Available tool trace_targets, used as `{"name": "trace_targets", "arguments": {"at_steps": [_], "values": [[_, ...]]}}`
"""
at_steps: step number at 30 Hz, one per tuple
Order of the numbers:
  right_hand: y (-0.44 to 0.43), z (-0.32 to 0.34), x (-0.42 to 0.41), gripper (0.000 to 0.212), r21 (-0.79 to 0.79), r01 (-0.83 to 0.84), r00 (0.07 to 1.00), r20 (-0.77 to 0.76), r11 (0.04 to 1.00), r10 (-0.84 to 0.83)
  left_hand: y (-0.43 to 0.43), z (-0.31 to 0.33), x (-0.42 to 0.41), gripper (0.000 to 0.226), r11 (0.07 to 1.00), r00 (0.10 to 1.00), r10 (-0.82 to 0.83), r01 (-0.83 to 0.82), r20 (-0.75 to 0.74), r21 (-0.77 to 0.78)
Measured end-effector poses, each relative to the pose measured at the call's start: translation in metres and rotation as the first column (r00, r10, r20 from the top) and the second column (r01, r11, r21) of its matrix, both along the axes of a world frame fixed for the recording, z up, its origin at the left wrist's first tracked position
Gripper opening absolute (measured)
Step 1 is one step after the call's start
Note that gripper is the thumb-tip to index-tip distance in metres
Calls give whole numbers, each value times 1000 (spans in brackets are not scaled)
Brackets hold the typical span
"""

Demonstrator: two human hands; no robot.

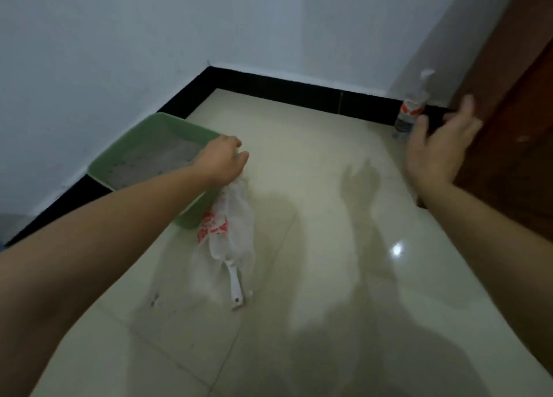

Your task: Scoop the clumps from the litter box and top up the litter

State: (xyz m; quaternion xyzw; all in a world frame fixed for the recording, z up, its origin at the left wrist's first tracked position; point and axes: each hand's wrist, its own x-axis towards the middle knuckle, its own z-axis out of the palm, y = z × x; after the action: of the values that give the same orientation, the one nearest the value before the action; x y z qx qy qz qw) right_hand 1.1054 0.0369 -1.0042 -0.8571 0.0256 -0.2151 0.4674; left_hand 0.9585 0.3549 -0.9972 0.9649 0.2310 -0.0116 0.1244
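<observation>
Bare forearms reach in from the lower corners over a pale tiled floor (314,205) that shows their shadows. Left hand (220,163) is curled downward, its fingers bunched round the top of a thin white plastic bag (232,226) with red print, which hangs from the grasp towards the floor. At the bag's lower end the white handle of a scoop (235,287) shows. The blur makes it impossible to tell whether the scoop sits inside the bag or lies under it.

Just behind that hand and wrist stands the green litter box (161,117), set in the corner against the white wall (119,52) and the black skirting (299,89). Grey litter (152,161) covers its bottom, with a few darker specks in it. The bag hangs beside the box's near right corner.

Right hand (440,145) is raised and released, with fingers spread and loosely extended, palm turned to the left, grasping nothing. It is just beside a clear spray bottle (411,109) with a red-and-white label, which stands on the floor by the skirting. Whether the thumb touches the bottle cannot be told. A brown wooden door (517,91) fills the right edge behind this hand.
</observation>
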Motion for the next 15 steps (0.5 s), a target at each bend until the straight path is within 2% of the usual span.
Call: {"name": "trace_targets", "arguments": {"at_steps": [1,2,3,5,9,12,13,15], "values": [[28,-11,-12,65,-31,-129,992,-16,991,128,13,-6,-10,45,1000,1000,14,-14,26,-10],[60,-21,-31,62,-52,-234,963,-146,971,225,27,-14,-21,41,999,998,28,-27,64,-27],[88,-39,-41,59,-50,-343,922,-209,938,326,38,-24,-33,35,998,993,42,-36,111,-50],[134,-62,-63,55,-88,-479,832,-365,873,419,54,-48,-60,20,993,981,82,-66,176,-93],[201,-101,-114,53,-209,-712,636,-596,670,489,64,-101,-115,25,993,975,113,-105,190,-50],[229,-109,-135,50,-315,-767,611,-624,558,487,62,-141,-144,27,966,964,252,-244,86,-87],[238,-111,-139,48,-344,-778,608,-625,526,490,62,-153,-148,30,933,941,336,-328,34,-148],[251,-114,-142,41,-392,-807,585,-633,441,507,64,-174,-150,42,811,872,486,-475,-58,-343]]}}
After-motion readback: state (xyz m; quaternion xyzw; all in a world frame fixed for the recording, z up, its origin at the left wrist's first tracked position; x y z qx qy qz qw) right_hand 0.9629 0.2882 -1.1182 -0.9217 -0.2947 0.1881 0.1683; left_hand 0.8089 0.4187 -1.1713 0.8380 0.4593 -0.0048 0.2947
